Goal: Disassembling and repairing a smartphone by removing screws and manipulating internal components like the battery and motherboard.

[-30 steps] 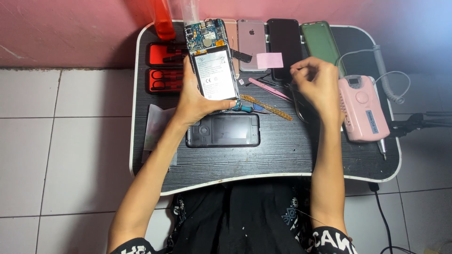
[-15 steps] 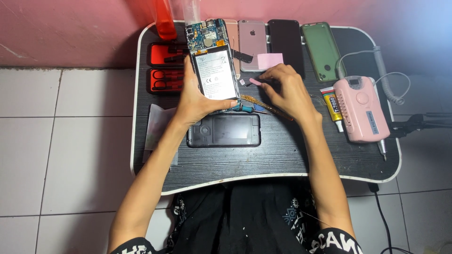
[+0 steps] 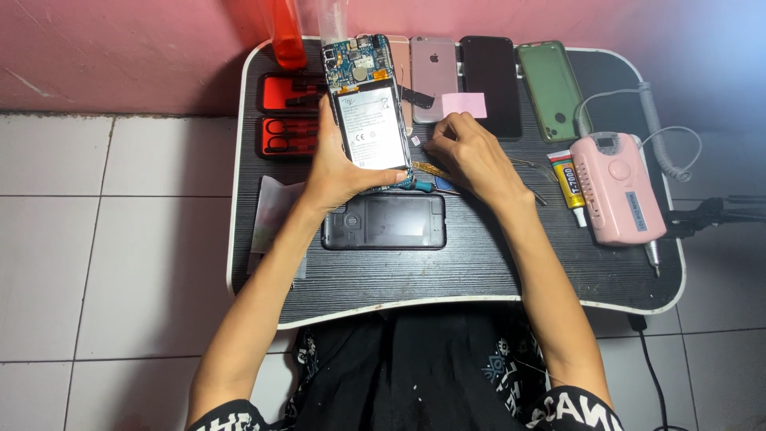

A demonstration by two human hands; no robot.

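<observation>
Black wood-grain surface [image 3: 447, 275] with a white rim and rounded corners, set on pale square floor tiles [image 3: 104, 239] against a pink wall [image 3: 136, 48]. Landmark: opened phone [image 3: 367, 120], back removed, blue circuit board above a flat white-labelled battery. Left hand [image 3: 339, 172] grips the opened phone from below, fingers wrapped round its lower edge, lifting it tilted above the surface. Just below it lies a dark glossy back cover [image 3: 384, 221], flat. Left of it, two red-lined tool trays [image 3: 287, 116] with metal implements. Right of it, a row of flat slabs: pink phone [image 3: 435, 76], black phone [image 3: 488, 80], green case [image 3: 553, 88]; a pink paper slip [image 3: 464, 104] rests across them. Right hand [image 3: 471, 156], fingers curled and pinched together, presses down among small tools [image 3: 427, 179] just right of the opened phone; what it pinches cannot be told. Farther right: glue tube [image 3: 568, 183], pink rounded device [image 3: 618, 187] with coiled cord.
</observation>
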